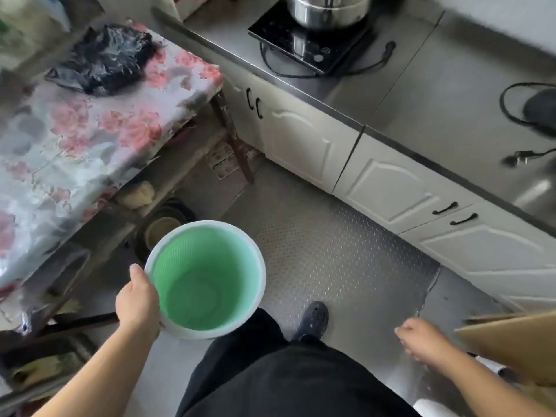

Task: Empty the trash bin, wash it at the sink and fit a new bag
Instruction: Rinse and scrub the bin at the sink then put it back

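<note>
Head view: left hand (137, 299) grips the rim of the green trash bin (207, 281), held upright over the floor, nothing inside. Right hand (419, 341) hangs loosely curled, holding nothing.

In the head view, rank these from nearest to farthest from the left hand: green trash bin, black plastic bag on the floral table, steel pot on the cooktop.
From the left hand:
1. Green trash bin, held by its rim.
2. Black plastic bag, on the floral table, upper left.
3. Steel pot, on the cooktop, top centre.
</note>
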